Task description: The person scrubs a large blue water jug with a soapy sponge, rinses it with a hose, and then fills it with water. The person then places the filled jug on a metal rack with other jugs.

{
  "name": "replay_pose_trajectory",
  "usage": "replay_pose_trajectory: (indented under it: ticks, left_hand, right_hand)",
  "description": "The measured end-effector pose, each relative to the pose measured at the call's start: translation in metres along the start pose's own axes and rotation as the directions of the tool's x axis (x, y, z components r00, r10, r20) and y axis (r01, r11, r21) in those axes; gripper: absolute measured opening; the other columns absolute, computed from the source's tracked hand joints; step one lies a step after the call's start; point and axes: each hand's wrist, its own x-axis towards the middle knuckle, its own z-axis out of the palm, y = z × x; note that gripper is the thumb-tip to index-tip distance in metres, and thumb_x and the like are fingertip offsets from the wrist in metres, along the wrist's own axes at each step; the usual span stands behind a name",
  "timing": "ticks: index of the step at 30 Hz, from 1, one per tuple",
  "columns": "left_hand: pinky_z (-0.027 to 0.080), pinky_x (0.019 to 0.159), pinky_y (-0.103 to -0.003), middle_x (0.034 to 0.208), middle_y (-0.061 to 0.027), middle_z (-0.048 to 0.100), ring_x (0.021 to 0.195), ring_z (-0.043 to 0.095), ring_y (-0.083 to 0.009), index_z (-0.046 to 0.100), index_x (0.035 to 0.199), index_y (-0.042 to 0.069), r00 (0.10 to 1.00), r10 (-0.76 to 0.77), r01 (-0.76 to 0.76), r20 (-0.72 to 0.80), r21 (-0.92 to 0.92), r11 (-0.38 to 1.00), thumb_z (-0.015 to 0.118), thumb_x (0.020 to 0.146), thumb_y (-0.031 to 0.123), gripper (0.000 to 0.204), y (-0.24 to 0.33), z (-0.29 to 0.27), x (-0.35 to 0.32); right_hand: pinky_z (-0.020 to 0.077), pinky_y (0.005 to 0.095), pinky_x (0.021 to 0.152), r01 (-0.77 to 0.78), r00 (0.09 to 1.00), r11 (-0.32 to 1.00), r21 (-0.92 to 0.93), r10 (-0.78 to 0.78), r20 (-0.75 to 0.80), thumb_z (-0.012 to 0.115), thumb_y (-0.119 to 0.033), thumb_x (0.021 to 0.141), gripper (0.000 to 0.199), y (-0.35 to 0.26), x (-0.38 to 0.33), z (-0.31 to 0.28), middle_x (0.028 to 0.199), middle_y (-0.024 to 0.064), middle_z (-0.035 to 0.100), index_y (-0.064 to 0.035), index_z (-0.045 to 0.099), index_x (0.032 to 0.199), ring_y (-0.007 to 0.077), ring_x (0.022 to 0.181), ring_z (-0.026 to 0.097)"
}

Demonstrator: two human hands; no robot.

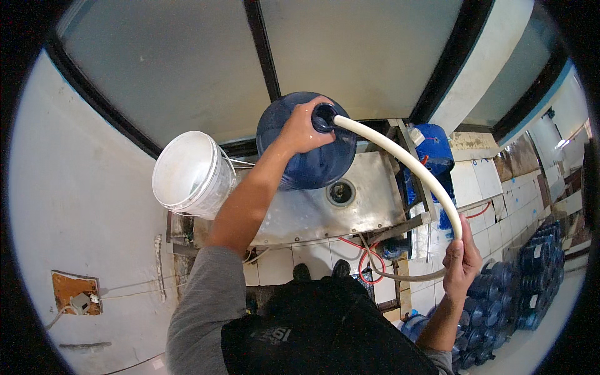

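Observation:
A large blue water jug stands on a metal counter, its mouth facing up toward me. My left hand is closed around the jug's neck. A thick cream-coloured hose arches from the right, and its end meets the jug's mouth; how far it reaches inside I cannot make out. My right hand grips the hose lower down, out to the right of the counter. A round drain shows in the metal just below the jug.
Left of the counter is a white bucket with a wire handle. A blue plastic container stands right of the counter. Red tubing loops over the tiled floor near my feet. Many blue jugs are stacked at the lower right.

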Motion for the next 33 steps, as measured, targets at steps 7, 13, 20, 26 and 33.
replay_pose_trajectory:
  ticks: [7,13,20,26,33]
  left_hand:
    - [0.055,0.090,-0.043,0.101,-0.0206,0.073,0.097,0.071,-0.0385,0.066,0.116,0.006,0.928,0.010,-0.069,0.373,0.143,0.987,0.084,0.064,0.018,0.056,0.010,0.024,-0.021]
    - [0.054,0.091,-0.049,0.107,-0.0199,0.072,0.104,0.068,-0.0412,0.065,0.124,0.009,0.821,-0.105,-0.078,0.561,0.292,0.953,0.085,0.063,0.026,0.066,-0.002,0.036,-0.055]
    - [0.053,0.092,-0.048,0.106,-0.0185,0.073,0.104,0.068,-0.0400,0.067,0.119,0.013,0.845,-0.043,-0.118,0.533,0.263,0.958,0.086,0.065,0.030,0.060,-0.001,0.040,-0.066]
    - [0.055,0.084,-0.048,0.091,-0.0189,0.072,0.092,0.070,-0.0401,0.069,0.110,0.012,0.841,0.068,-0.184,0.536,0.166,0.969,0.084,0.068,0.036,0.051,-0.007,0.037,-0.069]
    - [0.054,0.091,-0.044,0.109,-0.0152,0.072,0.104,0.069,-0.0361,0.068,0.113,0.011,0.812,0.172,-0.240,0.557,0.050,0.970,0.085,0.067,0.030,0.052,-0.003,0.043,-0.083]
  right_hand:
    - [0.0266,0.0184,0.048,-0.012,0.997,0.999,-0.051,0.016,0.069,0.058,-0.021,0.107,0.045,0.020,-0.024,-0.035,0.071,-0.0080,0.045,-0.0022,0.054,0.148,-0.0006,0.056,0.034]
    - [0.0253,0.0209,0.051,-0.109,0.987,0.990,-0.084,0.118,0.106,0.059,-0.022,0.106,0.043,0.019,-0.045,-0.034,0.068,-0.0086,0.043,-0.0020,0.059,0.144,0.0011,0.057,0.035]
    - [0.0234,0.0191,0.048,-0.151,0.987,0.987,-0.054,0.154,0.051,0.062,-0.020,0.106,0.046,0.007,-0.075,-0.036,0.071,-0.0082,0.043,-0.0008,0.056,0.147,-0.0002,0.057,0.033]
    - [0.0274,0.0230,0.054,-0.197,0.977,0.957,-0.213,0.209,0.033,0.060,-0.017,0.104,0.042,-0.020,-0.093,-0.009,0.069,-0.0069,0.043,-0.0018,0.060,0.143,0.0042,0.060,0.036]
    - [0.0255,0.0206,0.053,-0.229,0.971,0.953,-0.199,0.238,0.021,0.059,-0.021,0.106,0.044,-0.017,-0.119,0.027,0.071,-0.0077,0.042,-0.0031,0.058,0.146,0.0024,0.060,0.034]
